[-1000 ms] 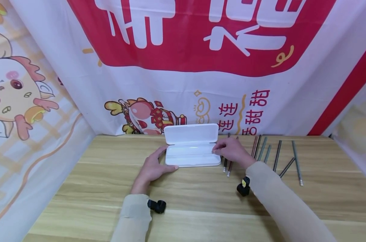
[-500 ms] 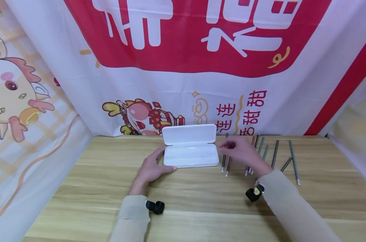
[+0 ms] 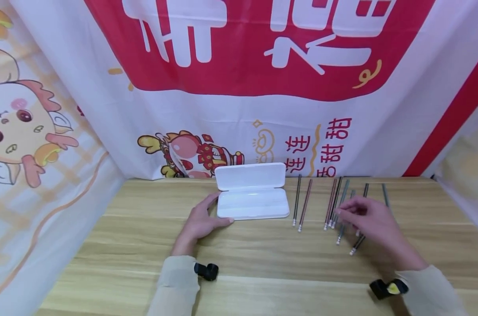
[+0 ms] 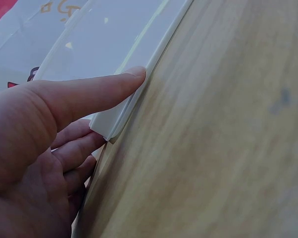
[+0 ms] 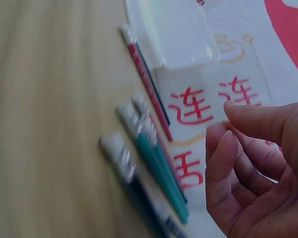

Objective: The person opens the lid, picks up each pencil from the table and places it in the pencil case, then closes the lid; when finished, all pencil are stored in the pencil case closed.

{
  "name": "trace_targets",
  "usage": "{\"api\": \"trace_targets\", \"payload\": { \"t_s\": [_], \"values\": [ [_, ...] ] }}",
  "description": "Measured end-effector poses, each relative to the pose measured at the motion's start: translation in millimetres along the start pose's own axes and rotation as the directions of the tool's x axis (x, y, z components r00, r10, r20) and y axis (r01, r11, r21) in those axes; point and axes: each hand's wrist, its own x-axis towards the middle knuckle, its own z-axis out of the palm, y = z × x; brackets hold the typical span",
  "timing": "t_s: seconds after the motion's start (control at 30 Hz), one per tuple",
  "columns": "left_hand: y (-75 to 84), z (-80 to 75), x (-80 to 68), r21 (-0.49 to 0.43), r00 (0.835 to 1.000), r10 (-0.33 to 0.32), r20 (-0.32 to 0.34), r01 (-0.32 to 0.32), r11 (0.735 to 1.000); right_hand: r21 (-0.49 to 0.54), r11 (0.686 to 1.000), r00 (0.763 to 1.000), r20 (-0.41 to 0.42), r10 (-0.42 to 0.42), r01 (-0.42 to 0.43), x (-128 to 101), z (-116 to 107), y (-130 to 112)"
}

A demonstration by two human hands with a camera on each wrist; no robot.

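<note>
A white case (image 3: 251,202) lies open on the wooden table (image 3: 262,254), its lid (image 3: 250,176) standing up at the back. My left hand (image 3: 212,215) rests at the case's front left corner, with its straight thumb (image 4: 104,87) along the front rim (image 4: 139,94) and the other fingers loose beside the end. Several pencils (image 3: 334,202) lie in a row right of the case; two of them (image 3: 301,202) are closest to it. My right hand (image 3: 347,216) hovers over the row's middle, fingers loosely curled and empty. The right wrist view shows that hand (image 5: 225,124) above teal and dark pencils (image 5: 154,158).
A printed banner (image 3: 262,109) hangs right behind the table and along both sides, closing it in. Black wrist cameras (image 3: 206,271) sit on both sleeves. Bare wood stretches in front of the case and the pencils.
My right hand has left the case's right end and moved right and nearer, over the pencils. The left hand and the case have stayed put.
</note>
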Motion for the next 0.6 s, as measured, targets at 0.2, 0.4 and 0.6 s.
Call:
{"api": "trace_targets", "payload": {
  "t_s": [0.2, 0.4, 0.6],
  "values": [
    [0.2, 3.9, 1.3, 0.008, 1.0, -0.004, -0.004, 0.004, 1.0, 0.038, 0.997, 0.998, -0.015, 0.066, -0.066, -19, -23, 33],
    [0.5, 3.2, 0.5, 0.007, 1.0, 0.002, -0.002, -0.002, 1.0, 0.002, 0.986, 0.985, -0.04, 0.169, -0.169, -33, -41, 55],
    [1.3, 4.0, 0.0, -0.002, 1.0, -0.003, -0.006, 0.003, 1.0, 0.011, 0.973, 0.971, -0.058, 0.231, -0.231, -41, -53, 77]
  ]
}}
